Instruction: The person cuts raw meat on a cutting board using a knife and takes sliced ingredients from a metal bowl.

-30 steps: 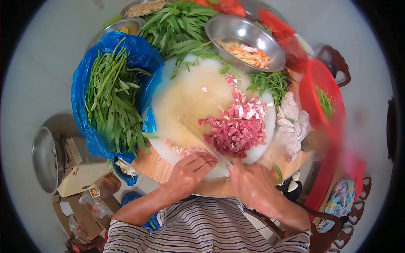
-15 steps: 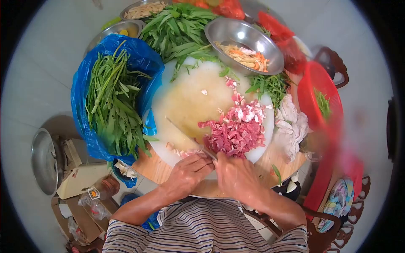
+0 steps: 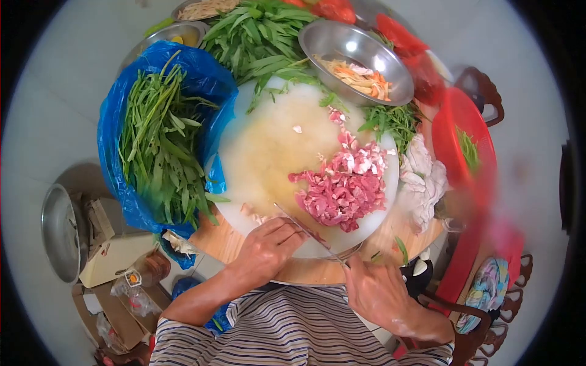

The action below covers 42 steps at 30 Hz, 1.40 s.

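From my remote seat I see sliced red meat [image 3: 345, 194] heaped right of centre on the round white board [image 3: 256, 146]. Below it, the right hand [image 3: 379, 290] grips the knife [image 3: 308, 230], its blade slanting up-left beside the left hand [image 3: 267, 249]; those fingers are bunched, and I can't tell what they pin. A metal bowl [image 3: 336, 39] sits upper centre, a blue bag [image 3: 113, 131] with greens [image 3: 165, 146] at left.
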{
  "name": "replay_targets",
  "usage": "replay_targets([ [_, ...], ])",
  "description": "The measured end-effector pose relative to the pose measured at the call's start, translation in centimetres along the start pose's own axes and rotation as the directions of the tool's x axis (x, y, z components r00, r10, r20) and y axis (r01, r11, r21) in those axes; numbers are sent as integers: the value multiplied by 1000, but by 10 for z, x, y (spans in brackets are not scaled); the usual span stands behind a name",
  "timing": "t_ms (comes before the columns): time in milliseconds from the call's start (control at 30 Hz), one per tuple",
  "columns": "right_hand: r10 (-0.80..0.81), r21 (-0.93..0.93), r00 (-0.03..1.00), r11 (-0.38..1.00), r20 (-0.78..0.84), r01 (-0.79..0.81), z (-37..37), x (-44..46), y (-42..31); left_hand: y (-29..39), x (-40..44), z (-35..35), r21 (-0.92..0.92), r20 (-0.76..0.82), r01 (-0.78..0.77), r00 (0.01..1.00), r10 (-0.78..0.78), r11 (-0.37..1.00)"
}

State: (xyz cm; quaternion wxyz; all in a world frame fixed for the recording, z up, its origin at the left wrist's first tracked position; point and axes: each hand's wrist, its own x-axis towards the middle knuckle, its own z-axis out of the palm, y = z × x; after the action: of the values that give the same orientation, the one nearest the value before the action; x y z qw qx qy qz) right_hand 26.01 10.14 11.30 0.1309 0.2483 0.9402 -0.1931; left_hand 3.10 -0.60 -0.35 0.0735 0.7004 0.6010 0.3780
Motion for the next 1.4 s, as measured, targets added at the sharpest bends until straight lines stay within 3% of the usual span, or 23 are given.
replay_targets([
  [133, 49, -1, 998, 999, 40, -48, 5, 3, -1, -1, 1, 1, 16, 23, 2, 1000, -3, 1000],
  [333, -69, 58, 986, 995, -149, 78, 25, 68, -6, -3, -2, -2, -7, 53, 2, 999, -1, 1000],
  [400, 8, 212, 977, 976, -214, 38, 25, 85, -3, -7, -3, -1, -104, 16, -34, 999, 36, 994],
  [500, 46, 247, 967, 969, -252, 19, 14, 74, -4, -8, -6, -7, -172, -101, -29, 995, 12, 985],
  [633, 29, 197, 981, 980, -193, 10, 0, 37, -9, -15, -2, -7, -96, -66, -34, 997, 27, 995],
  [700, -13, 73, 999, 997, -32, 15, 0, 21, -7, -16, -2, -4, -94, -3, -12, 1000, 11, 996],
  [900, 58, 96, 998, 994, 28, -60, 14, 11, -2, -16, -3, -3, -17, 8, -64, 998, 64, 998],
  [1033, -58, 108, 995, 992, -82, 67, 16, 61, -15, -13, 1, -10, -2, 16, -71, 997, 71, 998],
  [1200, 13, 225, 979, 974, -205, 34, 14, 93, -8, -13, -3, -4, -14, -40, -82, 996, 81, 997],
  [1333, 50, 222, 987, 975, -155, -15, -8, 53, -13, -11, -9, -4, 9, -78, -43, 996, 43, 999],
  [1400, 10, 95, 1000, 995, -11, -9, -1, 29, -11, -13, -8, -1, -11, -38, -50, 998, 50, 999],
])
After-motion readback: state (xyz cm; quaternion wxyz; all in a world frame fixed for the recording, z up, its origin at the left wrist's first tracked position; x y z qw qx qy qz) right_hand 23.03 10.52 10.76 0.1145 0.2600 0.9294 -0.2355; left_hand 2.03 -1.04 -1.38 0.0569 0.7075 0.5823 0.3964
